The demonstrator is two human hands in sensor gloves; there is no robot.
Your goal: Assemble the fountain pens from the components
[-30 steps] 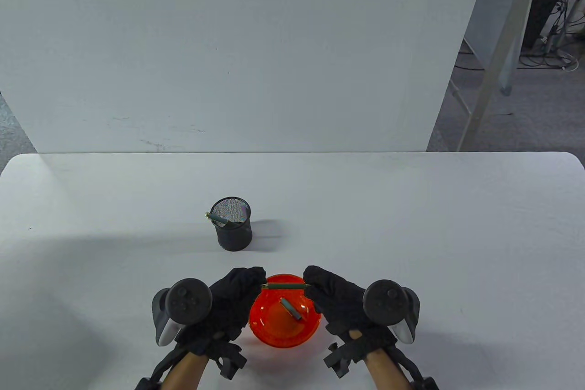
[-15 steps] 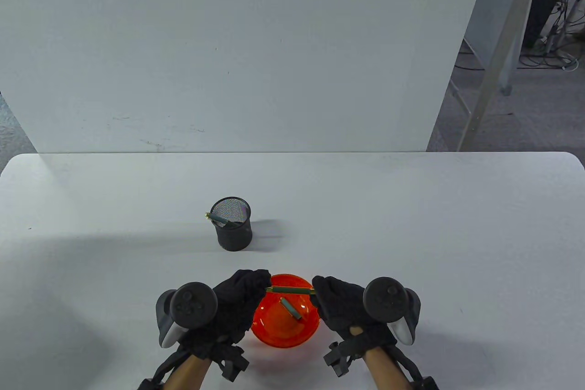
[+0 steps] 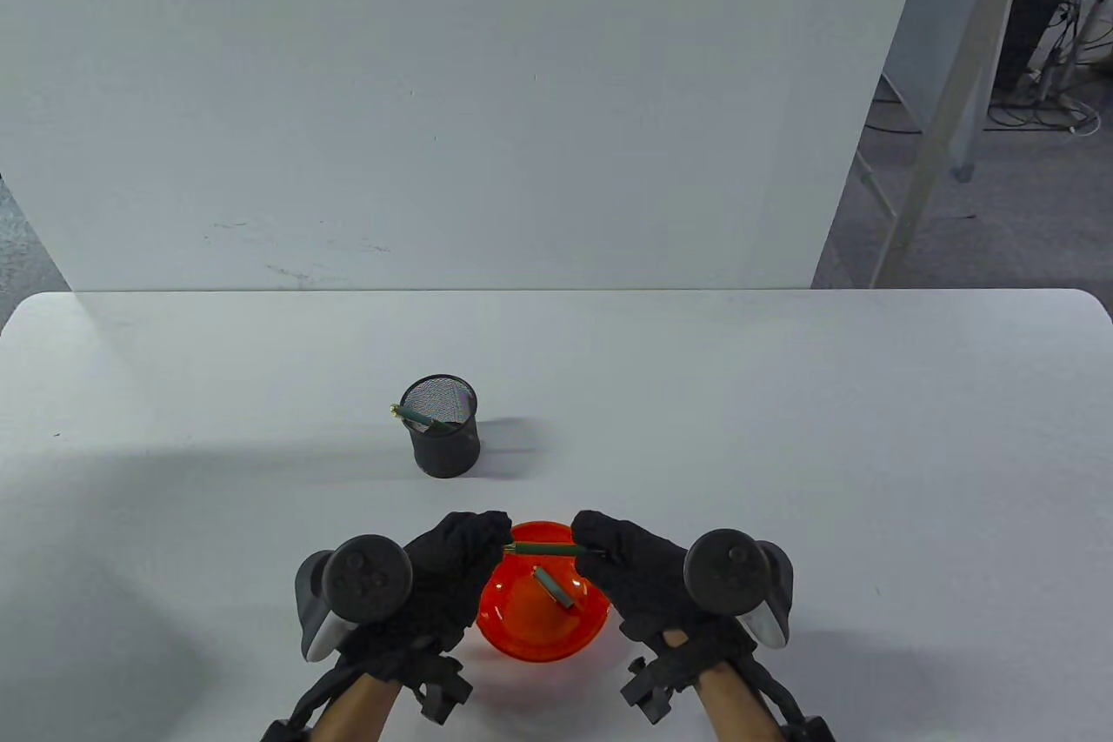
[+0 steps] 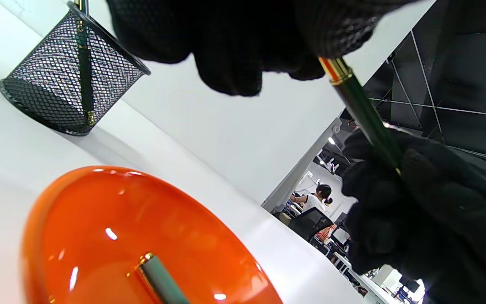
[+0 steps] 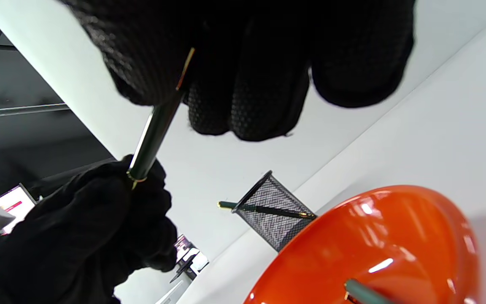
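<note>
1. The mesh pen cup (image 3: 443, 427) is found on the table (image 3: 783, 429), left of centre and beyond the hands; one finished pen (image 3: 423, 418) leans inside it.
2. The left hand (image 3: 443, 572) is closed on the gold-ringed left end of the green pen barrel (image 3: 541, 549), as confirmed in the left wrist view.
3. The barrel is held level above the far rim of the orange bowl (image 3: 522, 633), its long axis running left to right between the two hands (both equally near).
4. A loose green part (image 3: 554, 586), probably the cap, lies inside the bowl, below and apart from the barrel.
5. The right hand (image 3: 639, 572) is pinched on the barrel's right end; the joint is hidden, so seating cannot be judged.
</note>
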